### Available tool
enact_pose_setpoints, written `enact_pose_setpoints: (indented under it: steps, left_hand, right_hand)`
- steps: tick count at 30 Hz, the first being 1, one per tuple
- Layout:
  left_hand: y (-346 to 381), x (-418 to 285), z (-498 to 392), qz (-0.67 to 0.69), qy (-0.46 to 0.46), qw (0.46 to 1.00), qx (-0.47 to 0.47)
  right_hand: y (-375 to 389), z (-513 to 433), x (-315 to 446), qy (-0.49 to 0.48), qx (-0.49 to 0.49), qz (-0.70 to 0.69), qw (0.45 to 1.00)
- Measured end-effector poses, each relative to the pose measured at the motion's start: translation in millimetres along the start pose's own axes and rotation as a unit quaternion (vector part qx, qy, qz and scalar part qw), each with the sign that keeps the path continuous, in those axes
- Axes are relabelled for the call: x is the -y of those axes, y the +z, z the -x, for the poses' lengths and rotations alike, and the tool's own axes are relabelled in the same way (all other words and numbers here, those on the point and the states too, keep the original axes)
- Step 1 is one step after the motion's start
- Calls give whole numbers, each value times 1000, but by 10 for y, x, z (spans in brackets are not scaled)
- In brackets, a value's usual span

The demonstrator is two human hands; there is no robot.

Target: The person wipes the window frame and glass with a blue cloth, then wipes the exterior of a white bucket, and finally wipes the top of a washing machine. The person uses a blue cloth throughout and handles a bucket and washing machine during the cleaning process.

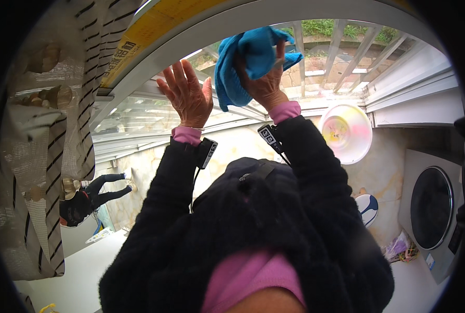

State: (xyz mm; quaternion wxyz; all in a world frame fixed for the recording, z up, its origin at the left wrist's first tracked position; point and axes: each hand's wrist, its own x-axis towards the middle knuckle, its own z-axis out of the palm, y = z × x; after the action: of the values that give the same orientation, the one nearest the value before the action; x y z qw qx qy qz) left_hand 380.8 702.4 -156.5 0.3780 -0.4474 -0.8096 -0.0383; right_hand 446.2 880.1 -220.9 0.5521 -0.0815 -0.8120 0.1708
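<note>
A blue cloth (236, 51) is bunched in my right hand (267, 80), raised in front of a window pane (314, 74) at the top centre. Part of the cloth hides the palm and some of the fingers. To its left, my left hand (188, 94) is raised with its fingers apart and holds nothing; its fingertips are at the edge of the grey window frame (150, 62), and whether they press on it I cannot tell. Both wrists show pink cuffs under black sleeves, each with a small black device strapped on.
A pale round plastic basin (365, 137) stands right of my right forearm. A front-loading washing machine (408, 184) is at the far right. Hanging net pockets with striped edging (54, 187) fill the left. Another person (87, 199) is beyond them. White bars (332, 54) stand outside the glass.
</note>
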Motion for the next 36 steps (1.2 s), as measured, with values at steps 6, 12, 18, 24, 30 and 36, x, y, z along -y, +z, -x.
enact_pose_setpoints:
  steps: [6,12,18,24,30,36]
  left_hand:
    - [-112,13,136,81,29,996,36]
    - [-222,10,192,91,61,993,39]
    - [-166,-8,215,65,68,994,56]
    - [-78,-151,-110,70,86,994,-27]
    - [69,-523,-392,147,114,982,-40]
    - [207,-988,-286,241,134,961,24]
  right_hand:
    - [-92,169,243,-98,54,43,993]
    - [434,315,607,-196,101,-4,975]
    - [269,1370,367,252,314,-182,897]
    - [-73,839,-583,623,-170,-177,743]
    - [-522,220,-995,545,-289,-49,785]
    - [-547,1119,-565,666,19,-227,711]
